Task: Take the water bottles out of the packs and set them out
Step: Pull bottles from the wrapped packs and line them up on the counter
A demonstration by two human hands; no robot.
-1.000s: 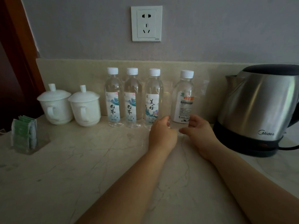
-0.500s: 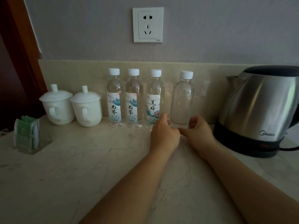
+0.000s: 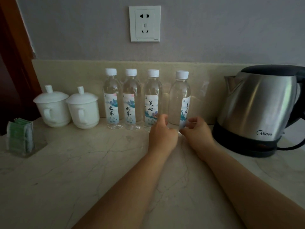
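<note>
Bare throughout: left hand (image 3: 162,134), right hand (image 3: 196,132), both wrists, then left forearm (image 3: 132,187) and right forearm (image 3: 239,182), uncovered as far as the lower edge of the view. Smooth and slender, broadening toward that edge. Rounded knuckles on the left; fingers (image 3: 192,120) on the right partly shadowed. Nails too dim to make out.

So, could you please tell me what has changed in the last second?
The fourth bottle has been turned on the spot: its back label swung out of sight and the front label is now coming round on its right side. The left hand and right hand stay at its base, fingers curled on it. The other three bottles, cups and kettle have not moved.
</note>
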